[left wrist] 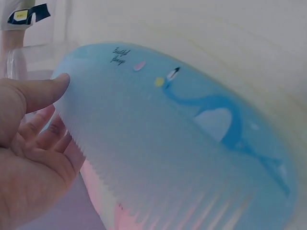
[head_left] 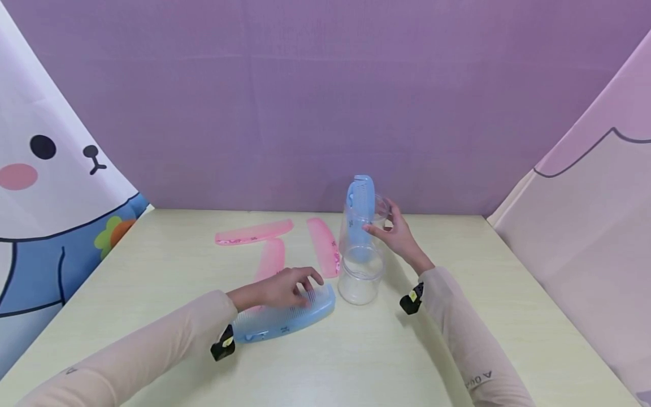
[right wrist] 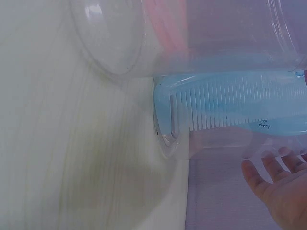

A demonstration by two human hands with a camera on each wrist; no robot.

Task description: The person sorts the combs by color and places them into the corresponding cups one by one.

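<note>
A pale blue comb [head_left: 285,319] lies flat on the table near its front. My left hand [head_left: 300,282] grips its far edge; in the left wrist view the thumb [left wrist: 43,91] presses the end of the comb [left wrist: 182,143]. A second blue comb [head_left: 360,209] stands upright inside a clear cup [head_left: 381,212]. My right hand [head_left: 386,223] holds that cup near its rim. In the right wrist view the comb [right wrist: 240,103] shows through the cup wall [right wrist: 230,139], with my right hand [right wrist: 273,177] beside it. Another clear cup [head_left: 360,280] stands just in front, holding nothing.
Three pink combs [head_left: 253,233] [head_left: 324,246] [head_left: 271,260] lie on the pale table [head_left: 152,282] beyond my left hand. A cartoon curtain [head_left: 46,186] hangs at the left, a pinkish one [head_left: 585,226] at the right, a purple backdrop behind.
</note>
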